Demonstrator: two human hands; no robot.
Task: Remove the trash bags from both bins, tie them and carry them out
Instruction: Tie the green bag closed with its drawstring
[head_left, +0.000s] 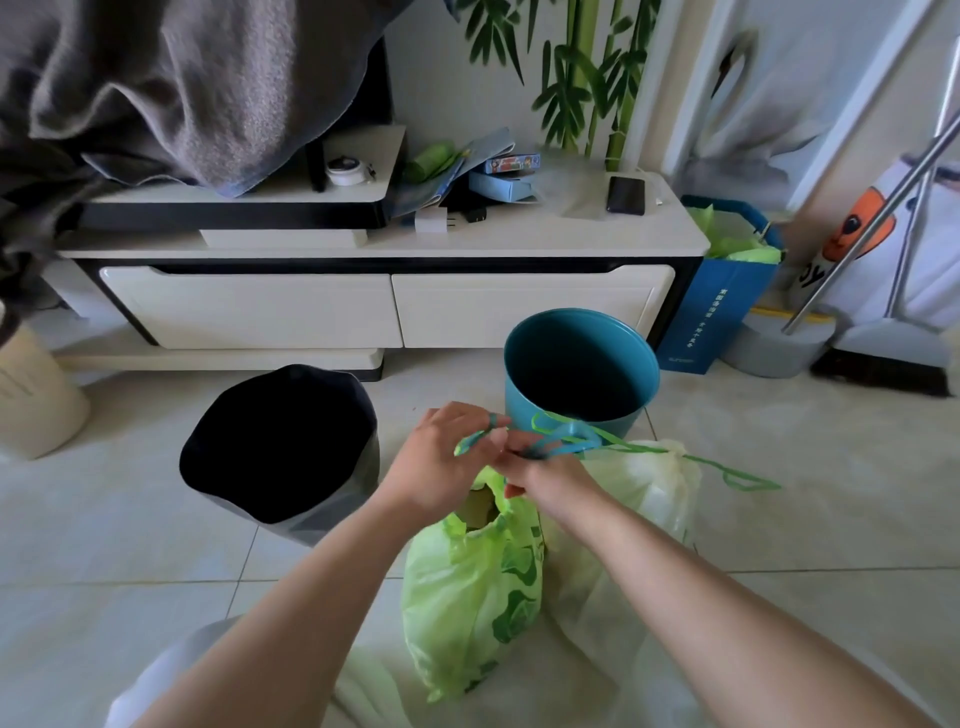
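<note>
Bags sit together on the pale tiled floor (130, 519), directly below the person's two bare forearms. The nearer one is a light green bag (472, 587) printed with darker green shapes, its mouth partly open under the wrists. Just behind and to the right, touching it, lies a pale whitish bag (652, 491) with a gathered neck, from which a thin green drawstring (737, 475) trails onto the tiles. The left grip (441, 462) has its fingers curled, with a green plastic strip (569, 441) looped over them. The right grip (545, 475) pinches the same strip close beside it, so the two nearly touch above the green bag's mouth. Which bag the strip belongs to cannot be told. Just beyond them stands a teal bin (545, 343), upright and with no liner showing inside. To its left, apart from it, is a second bin (353, 483) whose black liner stands open at the top. Behind both runs a low white cabinet, its surface (519, 234) carrying a dark phone (626, 194), small boxes and papers. A blue paper bag (717, 306) leans at the cabinet's right end, with a broom (883, 369) further right.
</note>
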